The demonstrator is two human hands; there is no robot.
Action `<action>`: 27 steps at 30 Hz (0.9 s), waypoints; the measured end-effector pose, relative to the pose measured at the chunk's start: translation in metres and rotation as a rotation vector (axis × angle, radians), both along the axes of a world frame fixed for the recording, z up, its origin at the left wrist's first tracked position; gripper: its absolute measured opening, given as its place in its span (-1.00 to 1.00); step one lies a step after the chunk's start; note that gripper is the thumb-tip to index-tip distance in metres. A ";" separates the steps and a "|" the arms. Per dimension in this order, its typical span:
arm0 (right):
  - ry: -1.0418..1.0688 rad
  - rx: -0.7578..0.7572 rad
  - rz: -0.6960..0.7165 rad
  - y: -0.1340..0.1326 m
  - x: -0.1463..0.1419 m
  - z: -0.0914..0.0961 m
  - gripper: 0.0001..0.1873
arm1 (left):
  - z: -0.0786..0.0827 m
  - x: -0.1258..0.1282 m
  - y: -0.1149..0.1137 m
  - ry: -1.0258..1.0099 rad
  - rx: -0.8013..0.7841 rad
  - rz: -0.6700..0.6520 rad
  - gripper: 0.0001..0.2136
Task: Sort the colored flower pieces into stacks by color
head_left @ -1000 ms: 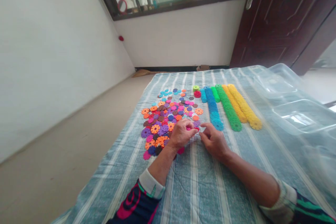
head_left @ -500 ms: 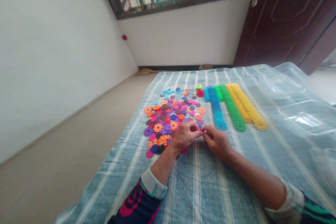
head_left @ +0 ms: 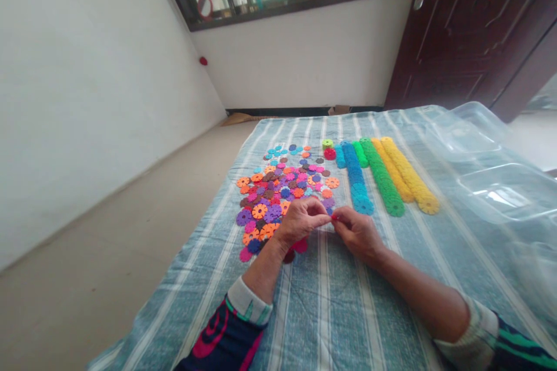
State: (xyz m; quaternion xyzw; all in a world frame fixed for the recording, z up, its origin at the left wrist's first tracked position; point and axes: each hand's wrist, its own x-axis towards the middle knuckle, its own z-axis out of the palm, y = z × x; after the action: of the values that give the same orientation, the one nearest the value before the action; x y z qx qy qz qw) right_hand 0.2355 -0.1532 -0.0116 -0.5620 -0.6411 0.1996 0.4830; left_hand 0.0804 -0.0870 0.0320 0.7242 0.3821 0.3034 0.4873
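My left hand (head_left: 304, 223) and my right hand (head_left: 359, 233) meet fingertip to fingertip above the striped cloth. Between their pinched thumbs and forefingers shows a small bit of a red notched disc (head_left: 334, 217), mostly covered by the fingers. Under and beyond my left hand spreads a loose pile of flower-shaped plastic discs (head_left: 273, 212) in orange, purple, pink, brown and blue. Past my right hand lie overlapping rows of like discs: a blue row (head_left: 355, 174), a green row (head_left: 383, 179) and a yellow row (head_left: 411, 177). A short red stack (head_left: 329, 154) sits behind a lime-green one (head_left: 328, 143).
Clear plastic boxes (head_left: 507, 191) stand along the right side of the cloth-covered table (head_left: 322, 313). Behind are a white wall (head_left: 296, 64), a window ledge with small items and a dark red door (head_left: 470, 29). Bare floor (head_left: 108, 237) runs along the left.
The view has shifted slightly. Both hands stay together in the same pinch, and the red bit now shows closer to my right fingertips.
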 end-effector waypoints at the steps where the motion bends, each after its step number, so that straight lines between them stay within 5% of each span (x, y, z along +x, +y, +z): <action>1: 0.003 0.000 -0.001 0.000 0.000 0.000 -0.89 | 0.000 -0.003 0.004 -0.004 0.021 0.040 -0.83; 7: -0.010 0.004 -0.014 0.002 -0.001 -0.002 -0.89 | -0.009 -0.018 0.027 0.163 0.365 0.318 -0.92; 14: -0.037 -0.007 0.003 0.003 -0.001 0.001 -0.89 | -0.015 0.004 0.033 0.516 0.679 0.242 -0.88; 27: -0.051 -0.026 0.007 0.006 -0.002 -0.001 -0.88 | -0.007 0.008 0.040 0.789 0.566 0.193 -0.87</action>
State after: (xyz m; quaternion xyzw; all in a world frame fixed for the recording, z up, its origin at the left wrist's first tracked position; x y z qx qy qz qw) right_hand 0.2339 -0.1475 -0.0122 -0.5708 -0.6526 0.1953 0.4585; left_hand 0.0884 -0.0473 0.0246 0.8491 0.5054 0.1417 0.0595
